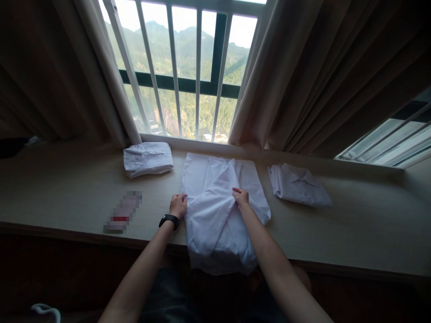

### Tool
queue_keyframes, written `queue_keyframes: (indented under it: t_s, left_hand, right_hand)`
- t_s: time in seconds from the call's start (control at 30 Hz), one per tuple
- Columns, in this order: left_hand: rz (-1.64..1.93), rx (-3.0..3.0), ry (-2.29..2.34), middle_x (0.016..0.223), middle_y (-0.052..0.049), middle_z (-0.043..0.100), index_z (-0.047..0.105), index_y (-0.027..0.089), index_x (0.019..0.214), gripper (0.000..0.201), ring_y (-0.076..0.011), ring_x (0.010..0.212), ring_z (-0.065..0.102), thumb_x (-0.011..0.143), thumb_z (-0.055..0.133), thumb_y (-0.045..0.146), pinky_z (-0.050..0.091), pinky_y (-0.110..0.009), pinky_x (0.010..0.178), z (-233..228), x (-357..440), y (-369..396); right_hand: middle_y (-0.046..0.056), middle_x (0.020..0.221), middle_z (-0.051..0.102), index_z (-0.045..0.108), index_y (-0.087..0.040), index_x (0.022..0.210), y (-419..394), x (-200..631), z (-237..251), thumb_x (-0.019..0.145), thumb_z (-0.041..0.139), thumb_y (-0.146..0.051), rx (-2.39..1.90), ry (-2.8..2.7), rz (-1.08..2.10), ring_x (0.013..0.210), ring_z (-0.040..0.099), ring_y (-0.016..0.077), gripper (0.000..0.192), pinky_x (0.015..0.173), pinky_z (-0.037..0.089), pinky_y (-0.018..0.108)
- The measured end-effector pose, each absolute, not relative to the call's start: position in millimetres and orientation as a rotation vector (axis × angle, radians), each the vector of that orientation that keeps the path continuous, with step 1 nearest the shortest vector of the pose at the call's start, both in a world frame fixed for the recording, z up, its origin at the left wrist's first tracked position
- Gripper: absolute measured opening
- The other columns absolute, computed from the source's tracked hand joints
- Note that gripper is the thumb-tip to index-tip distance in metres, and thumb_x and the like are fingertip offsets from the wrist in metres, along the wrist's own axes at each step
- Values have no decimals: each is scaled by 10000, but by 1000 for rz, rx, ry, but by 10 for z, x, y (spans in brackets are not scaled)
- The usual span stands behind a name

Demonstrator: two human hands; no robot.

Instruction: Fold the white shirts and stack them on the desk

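A white shirt (215, 215), partly folded over itself, lies in front of me with its lower end hanging past the ledge's front edge. At its left side my left hand (178, 205), with a black band on the wrist, grips the cloth edge with curled fingers. My right hand (241, 197) pinches a folded-over layer near the shirt's middle. Diagonal creases run across the fabric between both hands. The fingertips of my left hand are partly hidden.
On the pale ledge (303, 233), a folded white garment (148, 159) sits at the back left and a folded white shirt (299, 184) with a collar lies right. A blurred-out flat item (123, 213) lies left. Behind are a barred window (188, 80) and curtains (303, 67).
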State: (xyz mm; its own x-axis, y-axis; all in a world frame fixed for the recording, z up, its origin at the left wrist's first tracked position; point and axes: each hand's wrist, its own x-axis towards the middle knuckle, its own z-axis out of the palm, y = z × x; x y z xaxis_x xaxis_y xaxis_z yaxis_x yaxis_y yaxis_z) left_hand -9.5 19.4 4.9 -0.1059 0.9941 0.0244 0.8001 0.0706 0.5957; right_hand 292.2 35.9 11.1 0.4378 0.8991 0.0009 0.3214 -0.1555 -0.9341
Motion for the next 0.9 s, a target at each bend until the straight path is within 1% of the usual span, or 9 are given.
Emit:
queue_keyframes:
  t_s: [0.17,0.23,0.3,0.37,0.47,0.53,0.67,0.8,0.9]
  left_hand:
    - [686,1747,2004,1188,-149,656,617,151,1274,415,-259,1172,593,898,522,298,440,-342,1025,66,-50,177]
    - [673,1687,2044,1226,-168,653,487,149,1399,589,-295,1184,597,879,571,413,454,-377,989,108,-20,143]
    - [611,1568,2098,1229,-213,655,391,118,1445,747,-339,1149,624,848,596,517,473,-403,918,160,0,105]
    - [545,1473,2123,1183,-239,676,451,104,1378,730,-366,1090,654,819,615,544,482,-399,849,209,6,71]
    - [534,1469,2119,1108,-209,711,623,158,1126,428,-363,1036,676,832,596,468,479,-377,800,259,3,26]
    - [568,1475,2129,1094,-174,721,638,191,1062,328,-340,1042,676,891,505,437,472,-370,812,275,10,-12]
    - [615,1438,2138,1091,-146,724,568,193,1191,461,-304,1020,686,942,398,542,478,-358,813,259,45,-117]
    - [555,1394,2109,1156,-211,697,522,130,1267,698,-349,1076,668,817,572,662,486,-373,826,213,67,-247]
    - [569,1396,2022,1219,-198,678,513,137,1285,732,-322,1131,650,772,653,640,481,-339,861,203,76,-400]
  right_hand:
    - [154,1166,696,724,-120,1132,279,2952,121,751,638,-256,-1851,-1191,676,1106,632,268,413,1037,443,409]
    - [197,1354,583,665,-124,1266,220,2858,158,805,619,-232,-1941,-1292,521,1276,522,302,476,1122,353,451]
    - [190,1504,435,584,-152,1380,117,2692,182,887,560,-253,-2000,-1538,295,1399,384,312,504,1172,272,466]
    - [123,1593,318,525,-221,1443,-15,2485,172,956,492,-321,-1951,-1884,138,1473,257,301,498,1200,212,466]
    - [35,1646,217,435,-329,1499,-200,2213,87,1007,397,-450,-1846,-2215,173,1519,126,295,508,1210,132,518]
    - [31,1647,214,385,-357,1521,-281,2111,17,1020,331,-503,-1868,-2275,231,1522,114,300,524,1200,101,554]
    - [40,1643,229,353,-374,1532,-328,2061,-46,1022,299,-520,-1915,-2288,245,1522,112,302,533,1192,57,570]
    - [67,1640,231,358,-354,1533,-306,2037,18,997,372,-497,-1942,-2295,268,1513,130,336,554,1171,89,596]
    - [92,1625,265,383,-333,1522,-271,2016,114,966,434,-492,-1993,-2302,331,1494,172,366,580,1144,143,614]
